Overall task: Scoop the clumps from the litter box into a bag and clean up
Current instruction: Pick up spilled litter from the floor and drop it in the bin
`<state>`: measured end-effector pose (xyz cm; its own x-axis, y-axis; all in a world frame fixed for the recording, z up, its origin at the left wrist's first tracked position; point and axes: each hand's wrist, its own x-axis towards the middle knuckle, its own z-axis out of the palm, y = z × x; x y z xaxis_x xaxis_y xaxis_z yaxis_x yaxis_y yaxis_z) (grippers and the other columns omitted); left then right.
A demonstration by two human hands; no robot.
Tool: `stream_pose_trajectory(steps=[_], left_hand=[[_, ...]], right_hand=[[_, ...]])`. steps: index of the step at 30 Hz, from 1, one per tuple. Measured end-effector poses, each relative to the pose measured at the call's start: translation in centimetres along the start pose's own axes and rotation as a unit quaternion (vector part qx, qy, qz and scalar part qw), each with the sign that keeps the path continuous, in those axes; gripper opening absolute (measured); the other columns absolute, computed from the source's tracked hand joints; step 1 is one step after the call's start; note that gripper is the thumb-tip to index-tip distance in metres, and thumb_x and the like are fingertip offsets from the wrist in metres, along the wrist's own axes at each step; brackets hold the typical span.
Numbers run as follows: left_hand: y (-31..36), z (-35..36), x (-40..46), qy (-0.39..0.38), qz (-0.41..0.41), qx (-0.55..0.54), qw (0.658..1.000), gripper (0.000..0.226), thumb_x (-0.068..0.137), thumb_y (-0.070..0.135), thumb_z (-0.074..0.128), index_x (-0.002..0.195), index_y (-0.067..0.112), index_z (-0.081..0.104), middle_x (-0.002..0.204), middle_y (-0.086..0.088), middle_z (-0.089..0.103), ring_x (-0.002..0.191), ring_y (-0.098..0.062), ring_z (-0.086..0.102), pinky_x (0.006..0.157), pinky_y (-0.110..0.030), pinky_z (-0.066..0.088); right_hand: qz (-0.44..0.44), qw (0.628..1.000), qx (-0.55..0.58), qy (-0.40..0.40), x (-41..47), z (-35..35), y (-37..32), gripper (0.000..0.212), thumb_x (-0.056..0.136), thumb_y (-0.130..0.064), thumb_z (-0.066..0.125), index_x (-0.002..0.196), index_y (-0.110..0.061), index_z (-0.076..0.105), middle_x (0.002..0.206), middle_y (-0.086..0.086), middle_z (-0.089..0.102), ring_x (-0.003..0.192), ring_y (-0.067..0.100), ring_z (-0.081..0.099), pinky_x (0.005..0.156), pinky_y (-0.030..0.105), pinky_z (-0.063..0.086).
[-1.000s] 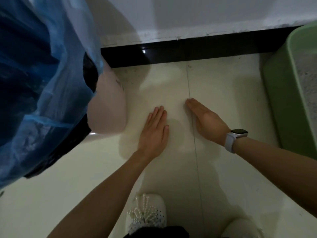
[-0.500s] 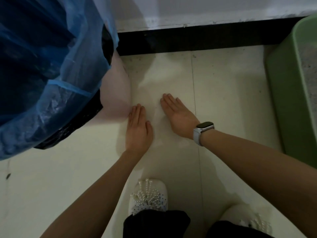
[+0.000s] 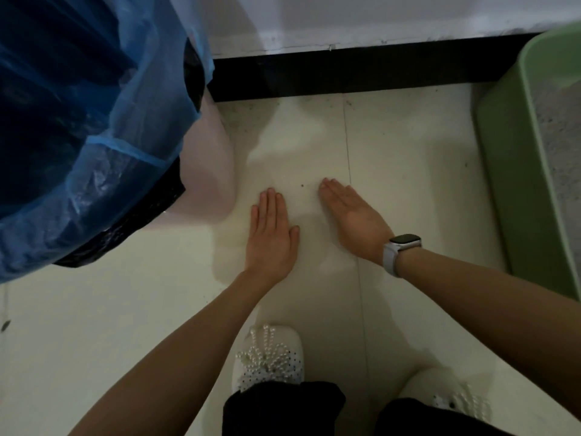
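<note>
The green plastic litter box (image 3: 515,171) sits at your right against the black baseboard (image 3: 361,70), grey litter (image 3: 562,146) showing inside it. The translucent blue plastic bag (image 3: 94,121) hangs over a pale pink bin (image 3: 210,171) at your left. Between them, your left hand (image 3: 272,237) lies flat on the cream tiled floor (image 3: 408,184), its grip wide and holding nothing. Your right hand (image 3: 355,215) stands on its edge just beside it, fingers straight and together, grip empty, a pale-strapped smartwatch (image 3: 399,250) on its wrist. A dark speck (image 3: 302,185) lies between your fingertips.
</note>
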<state>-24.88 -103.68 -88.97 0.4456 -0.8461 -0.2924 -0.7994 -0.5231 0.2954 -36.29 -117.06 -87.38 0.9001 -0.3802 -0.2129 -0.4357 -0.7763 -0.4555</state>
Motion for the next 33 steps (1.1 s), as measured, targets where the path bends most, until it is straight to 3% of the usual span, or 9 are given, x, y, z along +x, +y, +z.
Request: stream_pose_trajectory(steps=[3,5,9,15,20,22,25,27,33], left_hand=[[0.4,0.2,0.1,-0.008,0.034,0.019,0.999,0.074,0.084,0.042,-0.003,0.144,-0.001,-0.005,0.154,-0.018,-0.008,0.136,-0.017,-0.022,0.110,-0.028,-0.021],[-0.1,-0.1,0.0,-0.005,0.057,-0.024,0.998,0.069,0.088,0.038,0.003,0.145,0.000,-0.003,0.155,-0.016,-0.004,0.136,-0.013,-0.018,0.109,-0.022,-0.021],[-1.4,-1.0,-0.8,0.068,0.028,-0.134,0.988,0.062,0.091,0.029,0.016,0.144,-0.002,0.014,0.154,-0.015,0.014,0.139,-0.010,0.003,0.114,-0.019,-0.003],[-3.1,-0.5,-2.3,0.076,-0.033,-0.085,0.993,0.059,0.090,0.024,0.021,0.137,-0.009,0.033,0.146,-0.025,0.031,0.138,-0.034,0.025,0.113,-0.038,0.013],[-3.4,0.0,-2.3,0.115,-0.012,-0.022,0.993,0.051,0.087,0.025,0.036,0.123,-0.007,0.052,0.131,-0.026,0.050,0.124,-0.037,0.046,0.103,-0.048,0.032],[-3.6,-0.4,-1.7,0.142,-0.018,-0.044,0.989,0.050,0.083,0.033,0.043,0.116,-0.001,0.059,0.116,-0.020,0.059,0.111,-0.030,0.048,0.093,-0.044,0.042],[-3.7,-0.8,-0.4,0.173,-0.038,-0.087,0.980,0.044,0.076,0.042,0.051,0.095,0.004,0.063,0.092,-0.013,0.062,0.093,-0.028,0.051,0.082,-0.033,0.033],[-3.6,-0.7,0.5,0.175,-0.051,-0.063,0.981,0.040,0.077,0.047,0.053,0.081,0.007,0.058,0.079,-0.010,0.060,0.083,-0.030,0.055,0.078,-0.032,0.029],[-1.9,-1.1,2.2,0.126,-0.080,0.124,0.981,0.056,0.083,0.056,0.035,0.071,0.007,0.058,0.068,-0.011,0.059,0.063,-0.028,0.058,0.063,-0.031,0.047]], right_hand=[[0.043,0.999,-0.004,-0.015,0.2,-0.5,0.3,0.068,0.076,0.016,0.032,0.142,0.003,0.018,0.150,0.021,0.017,0.141,0.032,0.015,0.111,0.028,-0.002],[0.038,0.999,0.000,-0.019,0.6,-0.6,-0.1,0.070,0.079,0.014,0.034,0.144,-0.001,0.011,0.153,0.017,0.008,0.143,0.027,0.006,0.110,0.025,-0.008],[0.046,0.996,-0.066,-0.047,1.8,0.1,-1.5,0.069,0.087,0.003,0.031,0.146,-0.008,-0.003,0.155,0.009,-0.011,0.143,0.022,-0.010,0.112,0.035,-0.013],[0.021,0.991,-0.108,-0.078,2.5,0.7,-3.0,0.070,0.089,0.000,0.029,0.147,-0.018,-0.006,0.153,0.011,-0.019,0.141,0.026,-0.018,0.112,0.046,-0.014],[-0.026,0.992,-0.101,-0.066,1.3,1.3,-3.1,0.069,0.088,0.002,0.035,0.148,-0.017,0.007,0.155,0.013,-0.006,0.143,0.028,-0.007,0.111,0.043,-0.013],[-0.022,0.997,-0.077,-0.013,1.0,1.4,-2.8,0.062,0.082,0.004,0.041,0.142,-0.006,0.030,0.151,0.020,0.020,0.140,0.035,0.016,0.111,0.046,-0.001],[-0.001,0.998,-0.058,0.013,0.3,1.6,-1.5,0.056,0.071,0.000,0.047,0.126,0.002,0.051,0.135,0.025,0.046,0.125,0.043,0.043,0.103,0.054,0.016],[0.003,0.998,-0.059,0.006,0.0,1.5,-0.9,0.053,0.072,-0.003,0.045,0.125,0.002,0.052,0.134,0.024,0.048,0.124,0.042,0.045,0.102,0.053,0.018],[0.019,0.999,-0.041,-0.004,-0.1,1.4,-0.5,0.057,0.078,-0.019,0.026,0.125,0.000,0.052,0.137,0.019,0.046,0.128,0.036,0.042,0.106,0.046,0.018]])
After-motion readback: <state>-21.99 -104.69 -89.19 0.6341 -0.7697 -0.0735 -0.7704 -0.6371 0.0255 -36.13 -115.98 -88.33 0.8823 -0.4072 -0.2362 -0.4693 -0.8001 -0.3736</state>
